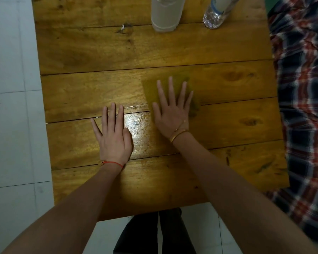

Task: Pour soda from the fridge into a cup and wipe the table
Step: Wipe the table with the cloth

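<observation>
A wooden plank table (99,52) fills the view. My right hand (171,112) lies flat, fingers spread, pressing on an olive-green cloth (151,87) near the table's middle. My left hand (114,132) rests flat on the bare wood to the left of it, fingers straight. A wet, shiny patch (138,125) glistens between the two hands. At the far edge stand a white cup (165,13) and, to its right, a clear plastic bottle (217,13); the tops of both are cut off by the frame.
White tiled floor (11,88) lies to the left of the table and below its near edge. A red, white and dark plaid fabric (305,107) lies along the table's right side. My dark trouser legs (154,235) show under the near edge.
</observation>
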`<state>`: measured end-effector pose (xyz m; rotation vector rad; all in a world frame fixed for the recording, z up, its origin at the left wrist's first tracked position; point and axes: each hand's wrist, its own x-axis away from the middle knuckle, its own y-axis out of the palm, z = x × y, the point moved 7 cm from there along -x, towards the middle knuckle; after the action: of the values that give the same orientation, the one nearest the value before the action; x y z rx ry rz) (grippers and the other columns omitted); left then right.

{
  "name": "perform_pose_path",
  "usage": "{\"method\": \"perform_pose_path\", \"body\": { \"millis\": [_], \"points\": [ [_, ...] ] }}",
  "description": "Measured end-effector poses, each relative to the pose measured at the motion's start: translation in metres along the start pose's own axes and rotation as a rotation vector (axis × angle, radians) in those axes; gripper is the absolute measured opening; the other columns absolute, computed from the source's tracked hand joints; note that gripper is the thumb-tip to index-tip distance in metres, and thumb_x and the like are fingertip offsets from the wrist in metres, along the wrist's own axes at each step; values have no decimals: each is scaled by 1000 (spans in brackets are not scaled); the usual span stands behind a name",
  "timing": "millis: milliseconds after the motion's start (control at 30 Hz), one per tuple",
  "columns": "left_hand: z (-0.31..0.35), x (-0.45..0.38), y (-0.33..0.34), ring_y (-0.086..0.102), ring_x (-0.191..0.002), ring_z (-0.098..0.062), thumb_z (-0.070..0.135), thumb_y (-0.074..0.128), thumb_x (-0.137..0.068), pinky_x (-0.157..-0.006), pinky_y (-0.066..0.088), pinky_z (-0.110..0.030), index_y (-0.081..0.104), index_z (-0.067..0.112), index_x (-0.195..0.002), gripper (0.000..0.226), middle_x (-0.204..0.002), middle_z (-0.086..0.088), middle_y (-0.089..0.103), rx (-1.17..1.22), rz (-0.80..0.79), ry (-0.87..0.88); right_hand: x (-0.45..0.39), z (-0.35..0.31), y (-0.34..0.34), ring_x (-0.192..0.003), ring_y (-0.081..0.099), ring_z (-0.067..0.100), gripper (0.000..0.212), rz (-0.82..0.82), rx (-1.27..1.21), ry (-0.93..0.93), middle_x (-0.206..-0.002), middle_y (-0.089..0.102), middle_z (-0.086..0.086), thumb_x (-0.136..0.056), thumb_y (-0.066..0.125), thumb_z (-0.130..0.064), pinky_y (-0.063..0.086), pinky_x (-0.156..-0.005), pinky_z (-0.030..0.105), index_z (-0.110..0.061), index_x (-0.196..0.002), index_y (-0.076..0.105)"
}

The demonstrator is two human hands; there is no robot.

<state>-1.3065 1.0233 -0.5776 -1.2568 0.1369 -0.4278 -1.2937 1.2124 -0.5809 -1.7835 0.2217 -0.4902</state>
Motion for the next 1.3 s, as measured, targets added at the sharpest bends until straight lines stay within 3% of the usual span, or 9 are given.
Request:
{"method": "perform_pose_path", "body": {
  "millis": [300,467,633,700,800,967,1067,1133,1300],
  "points": [
    [-5,5,-19,1,-152,-14,22,30,-98,-121,-6,-53,21,20,-155,58,-164,3,14,266,-46,-4,128,-15,20,-149,-8,39,61,-118,94,-475,-164,-1,1,-100,28,-51,9,-116,63,-33,-155,9],
    [3,57,-32,40,-132,-24,29,45,-94,-110,30,-46,48,18,-138,46,-140,-4,48,243,-8,-48,170,15,21,-149,-9,37,60,-232,130,-671,-164,-2,-2,-101,28,-52,4,-118,62,-36,-155,8],
    [20,113,-16,46,-111,-22,37,55,-91,-95,38,-44,58,20,-124,37,-116,-3,57,271,-117,-135,192,34,9,-150,2,35,59,-237,125,-702,-164,10,-2,-99,35,-48,5,-119,59,-35,-154,18],
    [27,126,-10,49,-108,-24,34,63,-91,-93,41,-43,61,17,-120,34,-112,-5,58,293,-136,-154,194,42,-2,-146,23,32,51,-176,-33,-526,-156,32,3,-99,41,-41,20,-119,53,-28,-147,37],
    [35,132,-6,52,-105,-24,32,68,-88,-91,45,-44,62,16,-114,32,-107,-4,61,367,-128,-232,198,66,-20,-104,56,23,26,19,-334,-31,-117,58,7,-94,53,-25,52,-85,40,-13,-116,59],
    [35,123,0,60,-90,-26,29,73,-84,-81,52,-44,61,15,-105,28,-89,-3,63,464,-165,-435,217,91,-3,-86,56,19,19,-148,-776,771,-98,58,5,-91,60,-18,43,-68,28,-9,-107,56],
    [36,114,6,62,-83,-22,30,74,-84,-74,51,-34,59,14,-97,25,-82,0,62,474,-268,-489,220,85,12,-93,67,28,10,-227,-915,925,-97,67,10,-83,67,-21,56,-81,40,-15,-84,58],
    [37,108,10,63,-82,-21,32,75,-83,-73,51,-33,60,16,-88,23,-81,0,63,473,-323,-500,222,78,21,-86,71,33,23,-289,-942,964,-86,72,17,-79,70,-22,58,-81,48,-16,-63,55],
    [32,108,16,61,-84,-19,29,76,-82,-80,50,-31,60,18,-79,19,-84,-1,64,535,-384,-572,226,67,18,-60,65,18,26,-427,-970,1051,-63,66,6,-79,72,-22,57,-73,33,-7,-65,57]
  ]
}}
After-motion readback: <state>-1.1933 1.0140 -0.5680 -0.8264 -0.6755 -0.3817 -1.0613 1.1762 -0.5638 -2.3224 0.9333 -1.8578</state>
